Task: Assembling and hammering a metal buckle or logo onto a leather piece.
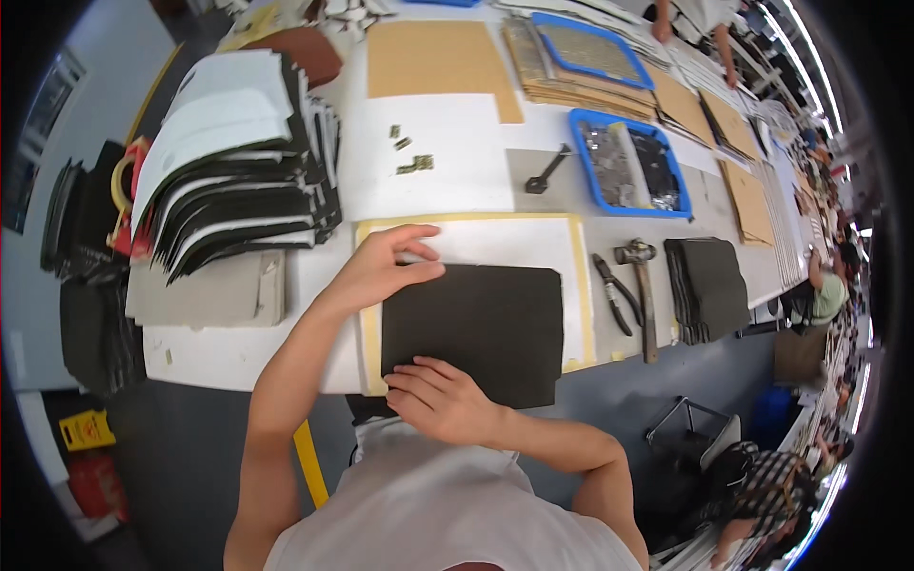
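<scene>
I press my left hand (pixel 386 266) flat on the far-left corner of the black sheet (pixel 476 328); my right hand (pixel 440 400), fingers spread, rests flat on its near edge.

This was a workshop, probably a small factory line: a long white workbench (pixel 447 181) carried a hammer (pixel 644 285), pliers (pixel 614 295), blue trays (pixel 628 162) of what looked like metal fittings, cardboard stacks (pixel 571 81) and piled black-and-white sheets (pixel 238 181), with other workers seated along it.
</scene>
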A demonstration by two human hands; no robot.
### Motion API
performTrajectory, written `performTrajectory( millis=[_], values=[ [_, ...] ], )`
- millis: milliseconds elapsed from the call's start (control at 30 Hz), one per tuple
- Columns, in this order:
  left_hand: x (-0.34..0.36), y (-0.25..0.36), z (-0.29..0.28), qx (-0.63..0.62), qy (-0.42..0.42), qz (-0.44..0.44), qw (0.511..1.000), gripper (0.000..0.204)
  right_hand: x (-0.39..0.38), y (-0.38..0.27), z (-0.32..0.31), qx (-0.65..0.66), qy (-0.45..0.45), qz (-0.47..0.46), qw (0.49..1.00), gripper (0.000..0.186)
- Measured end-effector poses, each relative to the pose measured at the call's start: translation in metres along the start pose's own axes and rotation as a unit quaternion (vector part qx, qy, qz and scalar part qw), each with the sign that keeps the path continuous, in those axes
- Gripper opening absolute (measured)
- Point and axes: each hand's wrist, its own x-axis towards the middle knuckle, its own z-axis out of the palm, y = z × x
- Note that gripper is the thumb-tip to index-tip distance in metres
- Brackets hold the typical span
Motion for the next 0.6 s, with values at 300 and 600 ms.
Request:
performTrajectory(
  millis=[300, 600],
  values=[
    [-0.017, -0.001, 0.013, 0.295, 0.086, 0.149, 0.940, 0.043, 0.009, 0.004, 0.005, 0.143, -0.064, 0.004, 0.988, 0.024],
    [-0.031, 0.022, 0.001, 0.424, 0.047, 0.035, 0.904, 0.027, 0.052, 0.077, -0.054, 0.145, 0.026, 0.186, 0.971, 0.013]
  ],
)
